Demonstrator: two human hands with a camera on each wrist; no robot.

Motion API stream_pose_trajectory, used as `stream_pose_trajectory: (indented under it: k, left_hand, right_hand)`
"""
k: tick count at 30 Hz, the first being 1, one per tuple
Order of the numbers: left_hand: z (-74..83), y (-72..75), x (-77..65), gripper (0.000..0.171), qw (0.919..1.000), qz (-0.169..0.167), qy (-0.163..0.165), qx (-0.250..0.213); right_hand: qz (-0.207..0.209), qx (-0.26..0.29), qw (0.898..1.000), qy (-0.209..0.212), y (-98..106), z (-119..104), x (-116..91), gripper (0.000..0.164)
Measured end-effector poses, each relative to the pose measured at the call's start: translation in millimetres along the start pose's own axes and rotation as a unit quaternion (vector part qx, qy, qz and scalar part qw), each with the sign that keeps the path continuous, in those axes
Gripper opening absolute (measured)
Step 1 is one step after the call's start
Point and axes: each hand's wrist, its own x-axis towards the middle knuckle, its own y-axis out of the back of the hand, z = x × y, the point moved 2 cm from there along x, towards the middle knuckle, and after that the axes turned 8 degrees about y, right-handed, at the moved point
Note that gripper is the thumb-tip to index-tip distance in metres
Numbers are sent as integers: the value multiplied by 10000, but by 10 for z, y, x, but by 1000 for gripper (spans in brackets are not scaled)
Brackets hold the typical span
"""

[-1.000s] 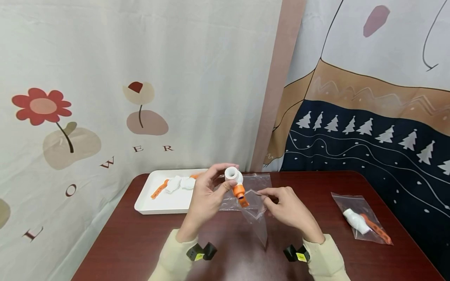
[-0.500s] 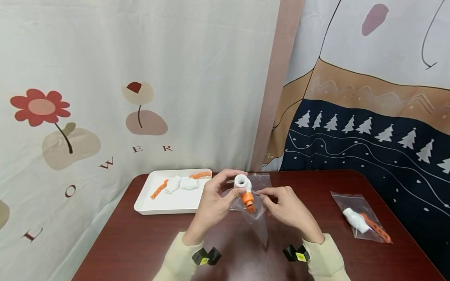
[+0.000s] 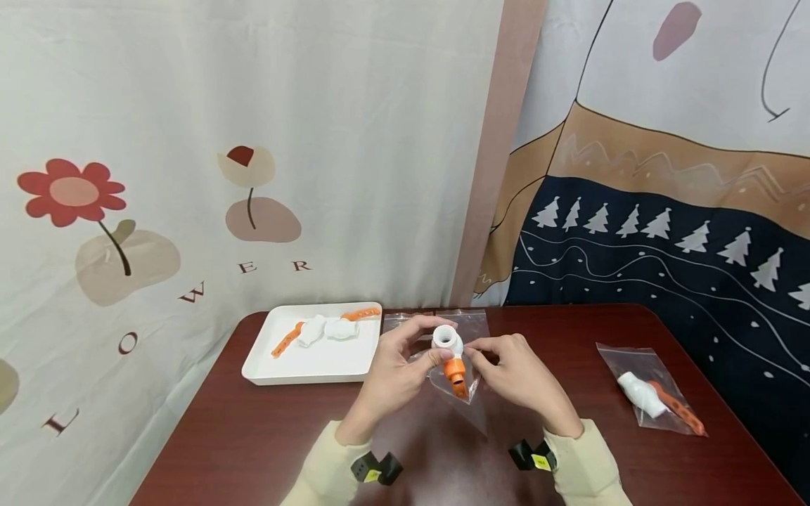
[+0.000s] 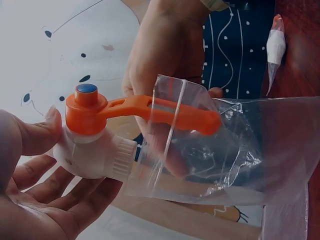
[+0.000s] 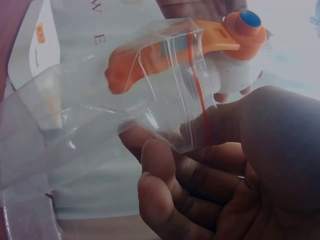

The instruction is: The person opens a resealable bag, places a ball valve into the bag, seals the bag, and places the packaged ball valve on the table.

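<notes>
Valve (image 4: 92, 157): glossy white plastic body, ribbed white collar at one end, bright orange lever handle (image 4: 165, 112) with a slot near its base. The orange hub has a blue cap (image 4: 87, 88) on its top. Location: in the left hand (image 3: 397, 369), raised over the dark red-brown table (image 3: 266, 450). The handle lies inside the mouth of a clear zip bag (image 4: 260, 150); most of the white body is outside. Cannot tell whether the collar touches the plastic.

View comparison: the head view shows a hollow round end of the body facing the camera; the wrist views show the blue cap, which the head view does not. A red line (image 5: 199, 85) along the bag mouth stands out in the right wrist view. The head view alone gives the whole layout: white tray (image 3: 285, 369) to the left bearing two more valves (image 3: 311, 332), flat clear plastic (image 3: 471, 323) behind the hands, a bagged valve (image 3: 642, 397) well apart on the right.

Hand pose: left thumb presses on the body just below the orange hub, remaining fingers spread behind and beneath; grip narrow, on the valve. Right hand (image 3: 522, 372) reaches in from the right, thumb and index pinching the bag at its mouth, other fingers bent inward. Both forearms angle inward, hands near each other.
</notes>
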Motion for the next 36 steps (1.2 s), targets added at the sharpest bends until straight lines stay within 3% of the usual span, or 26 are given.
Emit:
stream_pose_trajectory:
  k: [9,18,33,36]
  left_hand:
    - [-49,-43,-13,32,9998,-93,38,166]
    - [-85,-37,-32,32,9961,-49,-208,855]
    - [-147,-12,-41,28,9806,86,-471,1902]
    - [-173,-6,-50,28,9778,93,-393,2057]
  right_hand:
    - [113,-239,9996,55,4,-23,1,18]
    - [129,-161,9997,151,30,-34,-7,17]
    - [255,-64,9994,241,53,-56,-29,18]
    - [286,-119,9992,233,53,-58,-25,18]
